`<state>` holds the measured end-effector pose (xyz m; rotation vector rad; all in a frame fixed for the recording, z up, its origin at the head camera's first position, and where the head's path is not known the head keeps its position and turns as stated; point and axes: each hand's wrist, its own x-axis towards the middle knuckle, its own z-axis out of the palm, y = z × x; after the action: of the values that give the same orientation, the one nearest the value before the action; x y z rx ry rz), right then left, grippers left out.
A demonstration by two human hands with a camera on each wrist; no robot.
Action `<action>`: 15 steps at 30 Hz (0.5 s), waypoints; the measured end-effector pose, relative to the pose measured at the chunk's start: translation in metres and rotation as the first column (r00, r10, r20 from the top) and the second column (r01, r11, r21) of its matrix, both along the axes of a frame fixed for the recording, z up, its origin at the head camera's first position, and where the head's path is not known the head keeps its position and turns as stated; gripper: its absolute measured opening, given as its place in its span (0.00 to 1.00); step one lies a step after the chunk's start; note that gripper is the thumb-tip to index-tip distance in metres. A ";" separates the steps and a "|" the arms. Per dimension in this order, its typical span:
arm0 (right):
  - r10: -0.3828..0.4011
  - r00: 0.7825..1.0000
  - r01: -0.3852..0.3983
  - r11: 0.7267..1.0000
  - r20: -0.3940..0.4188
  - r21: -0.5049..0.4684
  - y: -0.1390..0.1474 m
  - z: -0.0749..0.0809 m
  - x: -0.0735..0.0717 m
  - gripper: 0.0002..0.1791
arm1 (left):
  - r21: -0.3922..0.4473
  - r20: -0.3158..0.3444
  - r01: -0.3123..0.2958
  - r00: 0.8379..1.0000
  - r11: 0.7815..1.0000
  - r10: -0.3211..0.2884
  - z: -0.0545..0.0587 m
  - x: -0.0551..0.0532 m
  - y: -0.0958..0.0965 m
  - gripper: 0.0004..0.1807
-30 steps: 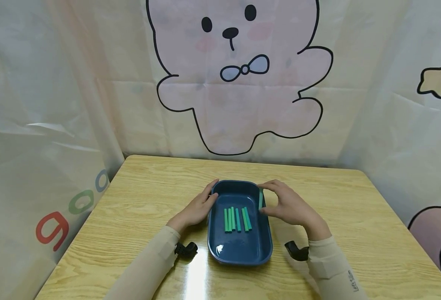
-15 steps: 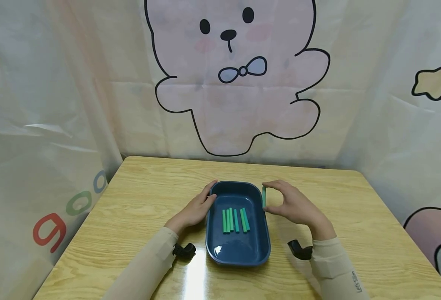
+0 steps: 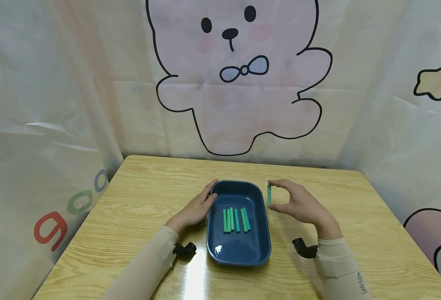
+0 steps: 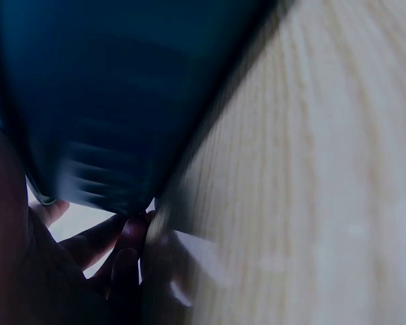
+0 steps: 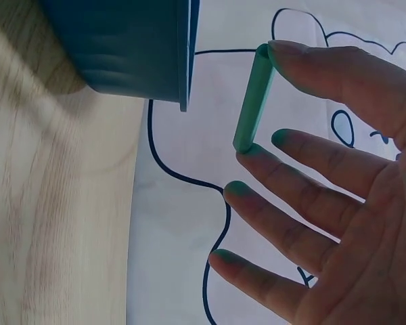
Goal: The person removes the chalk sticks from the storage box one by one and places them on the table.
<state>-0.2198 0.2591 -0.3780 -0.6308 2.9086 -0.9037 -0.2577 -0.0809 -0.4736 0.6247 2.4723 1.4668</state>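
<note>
Right wrist view: a green chalk-like stick (image 5: 254, 101) is pinched end to end between the thumb and one fingertip of the right hand (image 5: 372, 227); the other fingers are spread, green-smudged at the tips. Head view: the same stick is held right of frame centre, just beside but apart from the right rim of the blue tray (image 3: 239, 248). Six more green sticks (image 3: 232, 219) are laid side by side, unevenly spaced, on the tray floor. The tray's left rim is gripped by the left hand (image 3: 193, 209), thumb over the edge. The tray is stood on the wood-grain table (image 3: 160, 183), lower half of frame. Step in hand, as judged: single-stick transfer across the right rim; direction cannot be told. For the next move, steady pressure on both stick ends is called for, with the tray braced.
</note>
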 end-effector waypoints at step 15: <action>0.006 1.000 -0.006 1.000 0.027 0.003 0.006 -0.005 -0.003 0.37 | 0.004 0.000 0.002 1.000 1.000 -0.002 -0.001 -0.001 0.000 0.29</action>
<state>-0.2225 0.2655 -0.3829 -0.6219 2.8818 -0.8998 -0.2586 -0.0809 -0.4742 0.6276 2.4690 1.4720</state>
